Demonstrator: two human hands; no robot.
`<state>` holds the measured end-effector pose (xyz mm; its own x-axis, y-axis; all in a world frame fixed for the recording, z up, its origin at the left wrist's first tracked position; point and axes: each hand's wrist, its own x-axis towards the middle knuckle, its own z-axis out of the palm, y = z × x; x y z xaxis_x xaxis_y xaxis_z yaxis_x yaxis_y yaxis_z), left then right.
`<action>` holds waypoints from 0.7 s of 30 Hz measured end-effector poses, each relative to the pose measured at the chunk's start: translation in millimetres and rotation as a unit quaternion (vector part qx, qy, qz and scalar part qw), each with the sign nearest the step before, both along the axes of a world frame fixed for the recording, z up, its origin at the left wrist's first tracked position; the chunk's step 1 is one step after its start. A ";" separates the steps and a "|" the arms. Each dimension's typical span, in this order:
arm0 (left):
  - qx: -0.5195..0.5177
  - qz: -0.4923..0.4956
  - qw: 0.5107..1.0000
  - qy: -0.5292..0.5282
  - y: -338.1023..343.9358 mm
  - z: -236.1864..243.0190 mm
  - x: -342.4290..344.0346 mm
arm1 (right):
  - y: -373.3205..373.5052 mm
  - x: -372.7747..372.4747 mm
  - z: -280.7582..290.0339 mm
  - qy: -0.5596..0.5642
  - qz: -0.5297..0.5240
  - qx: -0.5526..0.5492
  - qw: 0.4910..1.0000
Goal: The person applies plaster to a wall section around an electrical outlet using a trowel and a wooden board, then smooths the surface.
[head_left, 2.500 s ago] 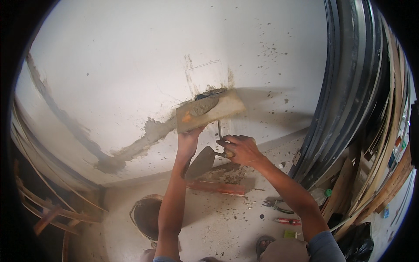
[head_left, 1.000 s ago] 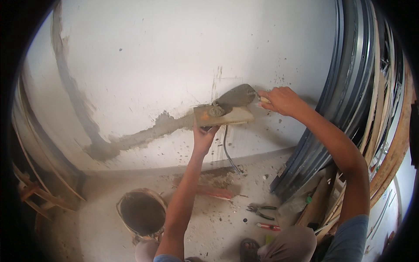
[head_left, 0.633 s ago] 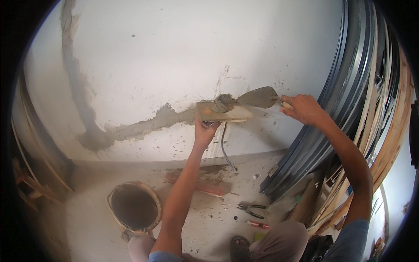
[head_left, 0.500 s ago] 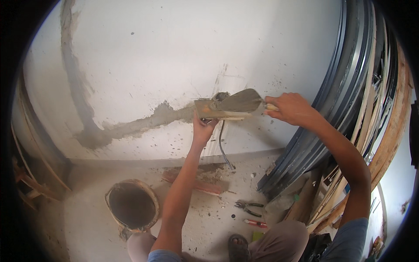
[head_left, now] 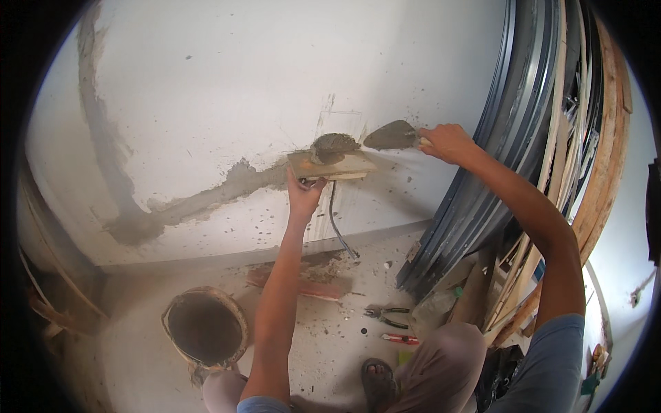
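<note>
My left hand [head_left: 305, 195] grips a plastering hawk [head_left: 354, 164], a flat board held out level near the wall. A lump of wet mortar [head_left: 334, 144] sits on the board. In my right hand [head_left: 447, 143] is a trowel [head_left: 392, 135], held by its short handle, its grey-smeared blade pointing left, just right of the mortar and apart from it. Behind the board runs a rough band of grey mortar [head_left: 206, 202] across the white wall [head_left: 261, 82]. A dark cable [head_left: 334, 217] hangs from the wall below the board.
A bucket of grey mix [head_left: 241, 323] stands on the floor at left. Pliers [head_left: 387, 316], a red utility knife [head_left: 401, 339] and a reddish plank [head_left: 303, 284] lie on the floor. Metal profiles [head_left: 468, 199] and wooden strips [head_left: 599, 186] lean at the right.
The trowel has drawn back to the right off the board, uncovering the mortar lump that now shows on it. The view has shifted slightly.
</note>
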<state>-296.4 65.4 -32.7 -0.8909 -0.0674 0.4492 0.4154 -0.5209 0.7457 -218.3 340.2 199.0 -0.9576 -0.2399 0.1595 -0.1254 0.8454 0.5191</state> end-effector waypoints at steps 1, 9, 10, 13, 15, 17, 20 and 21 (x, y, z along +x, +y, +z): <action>-0.018 0.006 1.000 0.008 1.0 1.2 0.9 | 4.4 8.4 1.0 0.018 0.004 0.008 1.000; -0.026 -0.010 0.999 0.025 -4.8 -5.1 -10.0 | -48.0 -10.0 -9.4 -0.006 0.049 -0.003 0.999; -0.036 -0.004 0.999 0.026 -6.1 -3.8 -10.1 | -44.9 -11.0 -6.3 -0.005 0.042 -0.003 0.999; -0.069 0.030 0.997 0.024 -2.0 -1.6 -3.3 | -42.2 8.5 -2.2 -0.001 0.014 0.010 1.000; -0.034 0.017 0.999 0.032 3.3 0.8 -0.3 | -56.0 18.8 5.1 0.008 0.028 -0.004 1.000; -0.026 0.015 0.999 0.042 -0.4 -0.3 -2.6 | -82.0 23.1 8.2 0.010 0.050 -0.018 0.999; -0.033 0.018 0.998 0.055 -6.6 -0.1 -5.6 | -121.0 30.5 8.1 -0.002 0.077 -0.022 0.997; -0.027 0.016 0.998 0.057 -5.3 2.3 -2.9 | -128.3 35.5 5.1 -0.007 0.077 -0.017 0.997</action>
